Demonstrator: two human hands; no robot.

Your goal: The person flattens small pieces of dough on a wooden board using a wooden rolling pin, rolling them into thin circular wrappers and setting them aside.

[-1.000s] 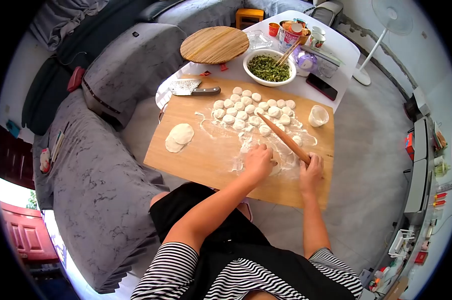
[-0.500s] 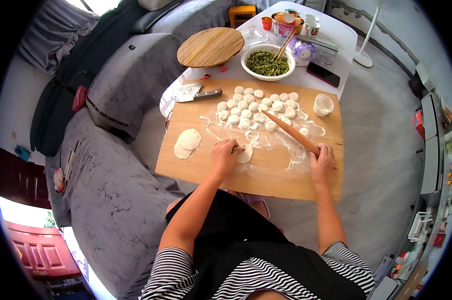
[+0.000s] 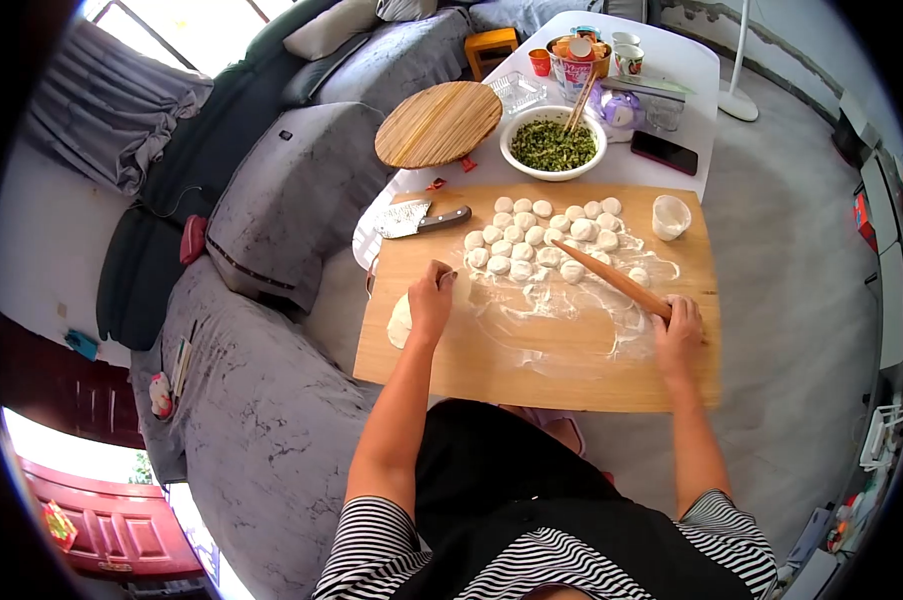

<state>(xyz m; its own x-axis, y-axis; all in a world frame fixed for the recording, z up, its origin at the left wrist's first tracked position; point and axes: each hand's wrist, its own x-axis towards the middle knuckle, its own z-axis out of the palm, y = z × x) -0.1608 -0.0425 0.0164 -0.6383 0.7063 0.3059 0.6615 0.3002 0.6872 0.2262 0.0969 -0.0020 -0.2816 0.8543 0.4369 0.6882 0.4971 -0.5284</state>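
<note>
My right hand (image 3: 681,328) is wrapped round the near end of a wooden rolling pin (image 3: 612,275), whose tapered far end reaches over the dough pieces. Fingers pinched, my left hand (image 3: 433,298) holds a thin round dough wrapper (image 3: 461,289), partly hidden behind the hand. Just beside and beneath that wrist lie rolled dough wrappers (image 3: 399,323), also partly covered. Several small flattened dough pieces (image 3: 521,251) sit in rows on the floured wooden board (image 3: 532,385).
A cleaver (image 3: 422,218) lies at the board's far left, and a clear plastic cup (image 3: 671,217) stands far right. Beyond the board are a bowl of chopped green filling (image 3: 553,145) with chopsticks, a round woven lid (image 3: 439,124) and a phone (image 3: 664,153).
My left hand has lifted the dough wrapper off the board's middle and carried it left, over the rolled wrappers. My right hand still grips the rolling pin. The whole view has shifted.
</note>
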